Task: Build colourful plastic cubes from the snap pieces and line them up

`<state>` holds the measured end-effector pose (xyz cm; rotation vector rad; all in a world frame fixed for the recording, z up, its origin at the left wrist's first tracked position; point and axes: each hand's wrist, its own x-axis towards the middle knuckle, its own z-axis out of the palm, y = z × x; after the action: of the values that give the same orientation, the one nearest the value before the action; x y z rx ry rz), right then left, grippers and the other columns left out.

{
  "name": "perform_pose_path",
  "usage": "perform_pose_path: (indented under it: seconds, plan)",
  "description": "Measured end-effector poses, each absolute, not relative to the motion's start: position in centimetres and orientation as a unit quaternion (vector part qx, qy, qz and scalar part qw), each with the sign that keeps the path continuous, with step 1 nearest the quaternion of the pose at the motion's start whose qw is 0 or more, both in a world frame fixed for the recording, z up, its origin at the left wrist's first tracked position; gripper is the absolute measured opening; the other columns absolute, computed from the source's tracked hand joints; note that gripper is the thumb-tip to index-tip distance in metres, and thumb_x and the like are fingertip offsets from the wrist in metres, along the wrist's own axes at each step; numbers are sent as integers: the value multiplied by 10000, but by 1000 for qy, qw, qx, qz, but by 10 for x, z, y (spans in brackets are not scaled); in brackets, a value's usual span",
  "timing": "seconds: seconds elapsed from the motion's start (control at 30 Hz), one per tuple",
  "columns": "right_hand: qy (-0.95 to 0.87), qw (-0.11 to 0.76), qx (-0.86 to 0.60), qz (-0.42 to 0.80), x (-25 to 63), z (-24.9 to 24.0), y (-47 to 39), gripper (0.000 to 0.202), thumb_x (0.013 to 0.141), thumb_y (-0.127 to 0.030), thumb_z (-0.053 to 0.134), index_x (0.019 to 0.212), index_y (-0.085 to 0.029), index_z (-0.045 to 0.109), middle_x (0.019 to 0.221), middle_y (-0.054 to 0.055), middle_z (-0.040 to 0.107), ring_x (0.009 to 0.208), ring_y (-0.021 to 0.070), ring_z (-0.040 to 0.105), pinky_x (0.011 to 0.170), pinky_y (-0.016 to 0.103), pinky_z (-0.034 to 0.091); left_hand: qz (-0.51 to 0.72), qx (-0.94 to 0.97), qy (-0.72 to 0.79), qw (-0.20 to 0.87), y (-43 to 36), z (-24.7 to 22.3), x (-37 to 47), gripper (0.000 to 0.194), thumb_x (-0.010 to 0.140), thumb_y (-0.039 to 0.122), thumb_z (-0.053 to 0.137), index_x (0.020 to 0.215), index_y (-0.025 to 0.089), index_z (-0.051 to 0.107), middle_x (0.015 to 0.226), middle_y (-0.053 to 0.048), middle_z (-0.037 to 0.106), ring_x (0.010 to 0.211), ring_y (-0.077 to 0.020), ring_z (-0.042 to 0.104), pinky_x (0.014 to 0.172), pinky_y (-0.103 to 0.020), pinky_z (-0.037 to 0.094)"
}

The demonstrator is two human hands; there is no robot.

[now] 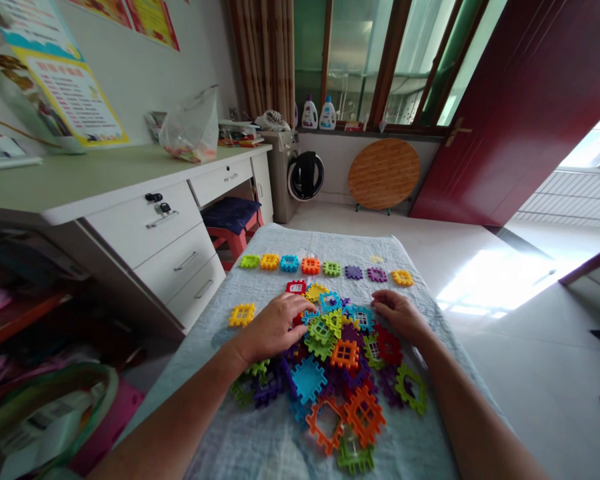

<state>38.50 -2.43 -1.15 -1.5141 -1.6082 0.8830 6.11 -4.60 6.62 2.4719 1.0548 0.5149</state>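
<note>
A heap of colourful plastic interlocking tiles with notched edges lies mid-table. My left hand [280, 321] reaches onto its upper left side, thumb and fingers apart, touching tiles close to a red window tile [296, 287]. My right hand [399, 312] rests on the cloth at the heap's upper right, fingers loosely bent and nothing seen in them, beside a blue window tile [362, 318]. On the heap are a green tile [321, 331], an orange window tile [345, 355] and a light blue tile [309, 379]. A yellow window tile [242, 315] lies apart, left of my left hand.
Along the far side runs a row of several tiles, from a green tile [250, 261] to a yellow tile [403, 277]. A pale blue cloth [220, 440] covers the table. A white desk [130, 240] and a stool [233, 217] stand left; a washing machine [281, 177] is behind.
</note>
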Motion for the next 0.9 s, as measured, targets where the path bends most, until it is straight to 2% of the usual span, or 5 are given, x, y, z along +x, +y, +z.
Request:
perform_pose_path:
  seconds: [0.13, 0.27, 0.5, 0.77, 0.9]
  plan:
    - [-622, 376, -588, 355, 385, -11, -25, 296, 742, -362, 600, 982, -187, 602, 849, 35, 684, 793, 183, 629, 738, 320, 503, 187, 892, 348, 219, -51, 62, 71, 426, 711, 217, 653, 1125, 263, 562, 1180, -39, 603, 1135, -235, 499, 1012, -418, 367]
    - [-620, 374, -590, 358, 385, -12, -24, 297, 742, -364, 602, 983, -190, 599, 858, 38, 681, 798, 184, 628, 744, 322, 502, 166, 905, 323, 220, -48, 56, 76, 361, 680, 201, 658, 1033, 257, 604, 1111, -34, 629, 1096, -234, 516, 986, -392, 378]
    - [-617, 375, -587, 366, 385, -14, -24, 311, 740, -375, 599, 988, -188, 591, 865, 38, 675, 811, 185, 624, 747, 324, 498, 167, 907, 338, 191, -45, 50, 81, 266, 729, 203, 592, 992, 228, 622, 1042, -42, 660, 1025, -227, 558, 963, -394, 378]
    - [-621, 376, -590, 353, 384, -10, -25, 310, 731, -369, 604, 980, -184, 606, 843, 40, 680, 783, 189, 624, 730, 328, 496, 270, 834, 424, 227, -42, 59, 76, 199, 842, 245, 511, 1017, 248, 606, 970, -8, 681, 902, -169, 613, 832, -311, 464]
    - [-621, 371, -590, 360, 387, -14, -23, 316, 745, -376, 603, 999, -188, 597, 867, 40, 680, 809, 187, 628, 752, 323, 499, 276, 826, 462, 169, -36, 46, 69, 222, 829, 273, 547, 1043, 228, 590, 946, -29, 661, 891, -193, 604, 822, -340, 471]
